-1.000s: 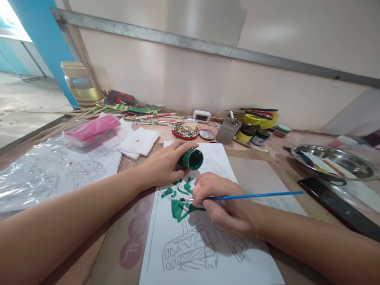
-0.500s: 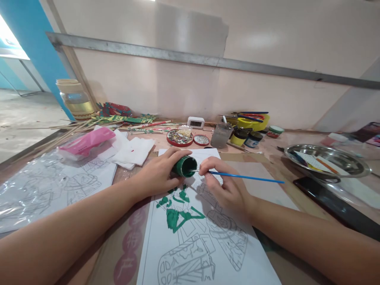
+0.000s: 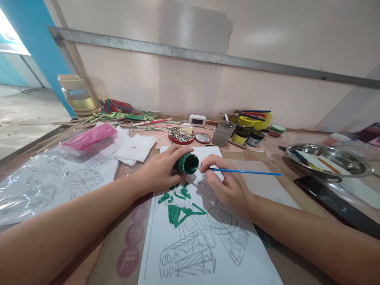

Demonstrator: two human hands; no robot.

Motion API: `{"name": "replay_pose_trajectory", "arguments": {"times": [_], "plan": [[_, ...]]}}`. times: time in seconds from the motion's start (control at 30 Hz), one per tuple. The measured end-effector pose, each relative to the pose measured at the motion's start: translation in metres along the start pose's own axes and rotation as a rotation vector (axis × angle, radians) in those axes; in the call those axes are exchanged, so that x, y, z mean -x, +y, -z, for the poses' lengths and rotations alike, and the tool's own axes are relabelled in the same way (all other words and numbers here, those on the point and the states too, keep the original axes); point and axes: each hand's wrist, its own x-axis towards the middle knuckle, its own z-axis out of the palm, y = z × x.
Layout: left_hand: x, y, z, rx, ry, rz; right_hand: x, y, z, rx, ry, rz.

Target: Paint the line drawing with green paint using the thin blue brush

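Note:
My left hand [image 3: 163, 166] is wrapped round a jar of green paint [image 3: 189, 163], tilted so its mouth faces me and to the right. Between the thumb and fingers of my right hand [image 3: 224, 180] is a thin blue paintbrush [image 3: 249, 171]. Its tip reaches the jar's mouth; the bristles are hard to make out there. Beneath both hands lies a white sheet with pencil drawings [image 3: 190, 253]. Green paint [image 3: 175, 213] covers parts of one drawn figure, while the other shapes on the sheet are bare outlines.
Behind the sheet stand a red dish of sequins [image 3: 181, 135], a cup of cloudy water [image 3: 223, 133] and a yellow paint jar [image 3: 240, 135]. A metal bowl [image 3: 329, 158] and a black phone-like slab [image 3: 335, 202] are at right. White tissues [image 3: 135, 148] and a pink packet [image 3: 89, 137] lie left.
The view has shifted slightly. The brush and jar have changed angle a little, with the brush tip still at the jar's mouth. Both hands keep their holds.

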Motion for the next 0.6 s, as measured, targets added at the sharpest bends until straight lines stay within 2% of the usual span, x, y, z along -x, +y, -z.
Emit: {"name": "replay_pose_trajectory", "arguments": {"times": [0.13, 0.23, 0.33, 0.47, 0.6], "plan": [[-0.001, 0.001, 0.0, 0.013, 0.0, -0.02, 0.01, -0.008, 0.005, -0.165, 0.007, 0.002], [-0.001, 0.002, 0.0, 0.026, 0.009, -0.017, 0.015, -0.017, 0.007, -0.27, -0.116, 0.137], [-0.001, 0.004, 0.0, 0.023, 0.007, -0.02, 0.015, -0.025, 0.006, -0.278, -0.242, 0.243], [-0.001, 0.004, -0.001, 0.034, 0.008, -0.024, 0.015, -0.029, 0.004, -0.228, -0.334, 0.211], [-0.001, 0.003, -0.002, 0.045, 0.004, -0.036, 0.016, -0.028, 0.004, -0.213, -0.355, 0.185]]}}
